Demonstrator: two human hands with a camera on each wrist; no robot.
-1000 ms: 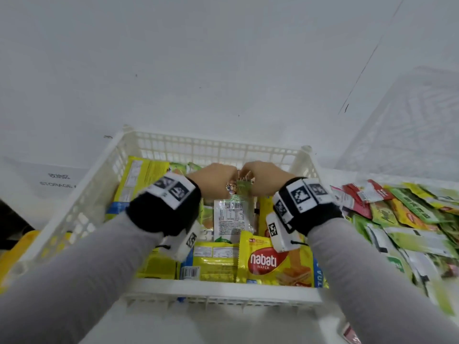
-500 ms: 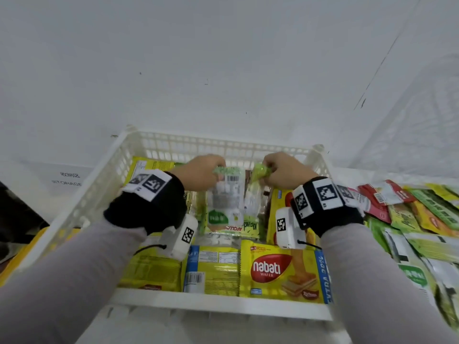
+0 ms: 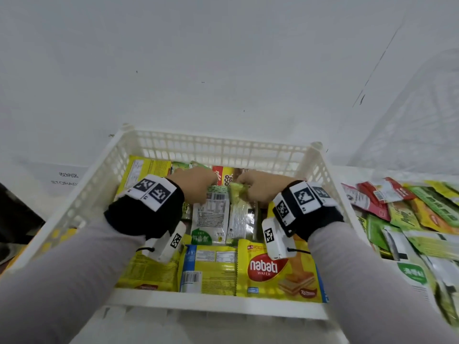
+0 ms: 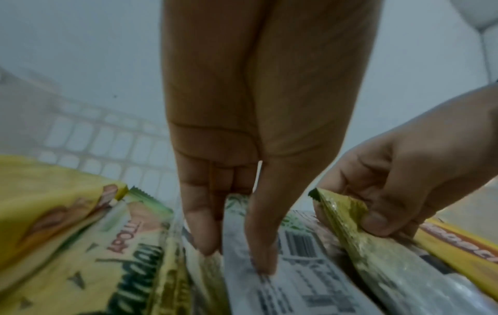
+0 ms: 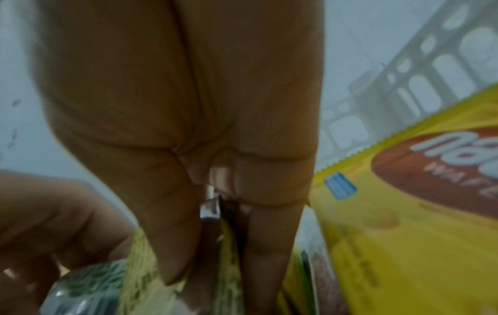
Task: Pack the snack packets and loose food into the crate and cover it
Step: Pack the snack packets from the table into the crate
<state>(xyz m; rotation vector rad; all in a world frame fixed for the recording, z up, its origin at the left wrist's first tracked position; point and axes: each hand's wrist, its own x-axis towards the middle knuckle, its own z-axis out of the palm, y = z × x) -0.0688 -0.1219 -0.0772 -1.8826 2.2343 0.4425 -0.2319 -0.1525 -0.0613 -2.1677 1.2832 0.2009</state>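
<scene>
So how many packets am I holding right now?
2. A white barcoded packet pinched by the left hand, and a green-topped packet pinched by the right hand, both in the middle of the crate. The right hand may hide another.

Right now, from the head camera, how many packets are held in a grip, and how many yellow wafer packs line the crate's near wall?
Packets in a grip: 2, white-and-green packet in the left hand, yellow-green packet in the right hand
Yellow wafer packs along the crate near wall: 3
Total: 5
</scene>
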